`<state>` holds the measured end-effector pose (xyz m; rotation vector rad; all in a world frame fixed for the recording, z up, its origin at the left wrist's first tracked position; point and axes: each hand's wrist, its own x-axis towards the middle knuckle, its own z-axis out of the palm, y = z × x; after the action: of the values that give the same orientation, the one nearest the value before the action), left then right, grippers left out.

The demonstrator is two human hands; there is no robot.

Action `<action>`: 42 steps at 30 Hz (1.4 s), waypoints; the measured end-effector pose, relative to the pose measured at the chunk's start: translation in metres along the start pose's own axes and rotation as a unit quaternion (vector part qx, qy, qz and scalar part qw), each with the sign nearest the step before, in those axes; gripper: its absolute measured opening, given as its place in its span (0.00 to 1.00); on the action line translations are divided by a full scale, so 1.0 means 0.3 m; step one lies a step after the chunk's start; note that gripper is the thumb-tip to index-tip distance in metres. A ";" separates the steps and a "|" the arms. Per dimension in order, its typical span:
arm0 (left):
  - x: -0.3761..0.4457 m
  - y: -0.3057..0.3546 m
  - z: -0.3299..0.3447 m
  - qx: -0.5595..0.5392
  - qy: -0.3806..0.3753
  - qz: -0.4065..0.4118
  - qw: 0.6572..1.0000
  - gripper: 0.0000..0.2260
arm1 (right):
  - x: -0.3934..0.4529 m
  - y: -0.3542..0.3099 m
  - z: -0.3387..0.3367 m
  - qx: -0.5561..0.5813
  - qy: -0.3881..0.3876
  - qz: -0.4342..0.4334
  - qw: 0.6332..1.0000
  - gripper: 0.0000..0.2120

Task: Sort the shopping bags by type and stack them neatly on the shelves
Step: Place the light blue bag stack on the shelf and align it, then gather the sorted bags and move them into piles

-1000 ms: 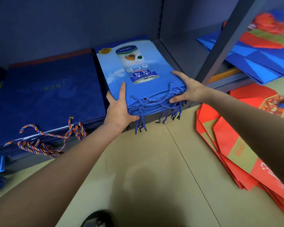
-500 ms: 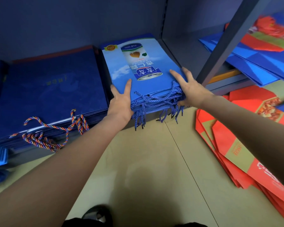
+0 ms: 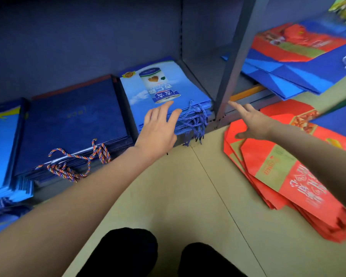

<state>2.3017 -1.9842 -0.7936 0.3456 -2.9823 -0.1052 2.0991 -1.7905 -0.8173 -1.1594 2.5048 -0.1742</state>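
1. Light blue paper bags with a printed can (image 3: 164, 92) lie in a flat pile at the right end of the low shelf (image 3: 200, 76), right against the grey post (image 3: 234, 56), their blue cord handles (image 3: 194, 124) hanging over the front edge.
2. Half a second ago both my hands pressed on the front of this pile; now my left hand (image 3: 158, 130) is lifted, fingers straight and spread, holding nothing, over the front edge of the pile, and I cannot tell whether it touches the paper.
3. My right hand (image 3: 254, 122) has left the pile and moved right, past the post, fingers stretched out and empty, above the red bags (image 3: 268, 166) fanned on the floor (image 3: 178, 196).
4. The pile itself sits squarer and deeper on the shelf than a second ago.
5. Dark blue bags (image 3: 72, 124) with striped cord handles (image 3: 76, 164) lie just beside the light blue pile, on its left.
6. Further left, another blue pile (image 3: 0, 146) is cut off by the picture's edge.
7. Red and blue bags (image 3: 300, 60) on the right-hand shelf are blurred; their print is hard to read.
8. My dark shoes (image 3: 128, 252) show at the bottom, partly cut off.
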 end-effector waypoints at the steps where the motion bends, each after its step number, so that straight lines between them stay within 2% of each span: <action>1: 0.015 0.034 -0.010 -0.001 -0.013 0.009 1.000 0.24 | -0.034 0.041 -0.011 -0.002 -0.003 0.012 1.000 0.49; 5: 0.106 0.189 0.016 -0.003 -0.029 0.086 0.996 0.23 | -0.187 0.225 -0.029 0.030 0.005 0.086 0.996 0.46; 8: 0.197 0.336 0.119 0.006 -0.113 0.088 0.990 0.28 | -0.308 0.405 0.028 0.065 0.006 0.168 0.984 0.44; 10: 0.254 0.419 0.208 0.012 -0.154 0.084 0.984 0.34 | -0.357 0.538 0.096 0.059 0.000 0.224 0.973 0.46; 13: 0.332 0.521 0.369 0.048 -0.235 0.147 0.959 0.40 | -0.395 0.701 0.160 0.034 0.006 0.306 0.951 0.50; 16: 0.437 0.609 0.513 -0.008 -0.292 0.171 0.941 0.35 | -0.387 0.839 0.180 0.042 0.028 0.383 0.922 0.51; 19: 0.537 0.687 0.610 -0.049 -0.329 0.170 0.928 0.29 | -0.356 0.926 0.223 0.096 -0.014 0.431 0.897 0.53; 23: 0.600 0.779 0.667 0.004 -0.365 0.167 0.916 0.32 | -0.341 0.901 0.284 0.148 0.004 0.456 0.878 0.53; 28: 0.646 0.793 0.685 -0.001 -0.436 0.056 0.898 0.47 | -0.342 0.730 0.328 0.150 -0.043 0.327 0.932 0.50; 30: 0.652 0.791 0.696 0.014 -0.456 0.062 0.888 0.52 | -0.367 0.764 0.281 0.211 -0.008 0.314 0.926 0.38; 32: 0.652 0.812 0.701 0.035 -0.468 0.059 0.881 0.53 | -0.403 0.842 0.223 0.201 0.062 0.346 0.914 0.26; 33: 0.651 0.825 0.702 0.045 -0.471 0.054 0.879 0.53 | -0.425 0.879 0.201 0.165 0.072 0.368 0.912 0.27; 34: 0.653 0.837 0.702 0.052 -0.472 0.051 0.879 0.53 | -0.441 0.913 0.193 0.115 0.046 0.381 0.916 0.33; 37: 0.655 0.847 0.706 0.061 -0.477 0.050 0.875 0.52 | -0.461 0.965 0.237 -0.036 -0.158 0.355 0.921 0.55; 38: 0.657 0.846 0.712 0.066 -0.479 0.051 0.874 0.52 | -0.462 0.968 0.265 -0.064 -0.187 0.345 0.918 0.59; 42: 0.672 0.842 0.724 0.077 -0.485 0.050 0.869 0.53 | -0.458 0.981 0.317 -0.094 -0.143 0.343 0.924 0.58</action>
<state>2.0197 -1.7742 -0.9609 0.1708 -4.0226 -0.0286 2.0079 -1.4902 -0.9440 -0.2734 2.5220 0.4006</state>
